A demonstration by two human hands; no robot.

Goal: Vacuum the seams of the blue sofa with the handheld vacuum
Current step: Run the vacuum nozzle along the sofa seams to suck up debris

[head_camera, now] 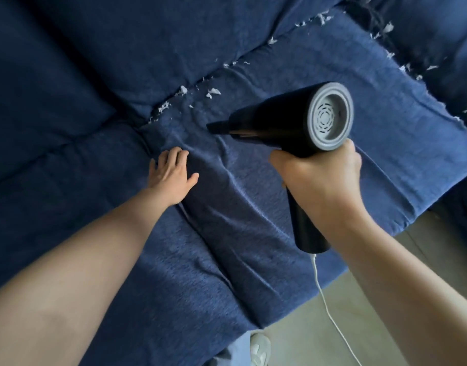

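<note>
The blue sofa (pixel 293 75) fills most of the view, its seat cover wrinkled. White paper scraps (pixel 185 91) lie along the seam between seat and backrest, and more scraps (pixel 401 67) line the right-hand seam. My right hand (pixel 319 178) grips the handle of a black handheld vacuum (pixel 280 120) with a grey rear grille. Its narrow nozzle (pixel 214 127) points left, hovering just above the seat a short way below the scraps. My left hand (pixel 171 175) rests flat on the seat cushion, fingers spread, left of the nozzle.
A white cord (pixel 330 310) hangs from the vacuum's handle down over the light floor (pixel 372 299) at the lower right. A white shoe (pixel 260 350) and a trouser leg show at the bottom edge beside the sofa's front.
</note>
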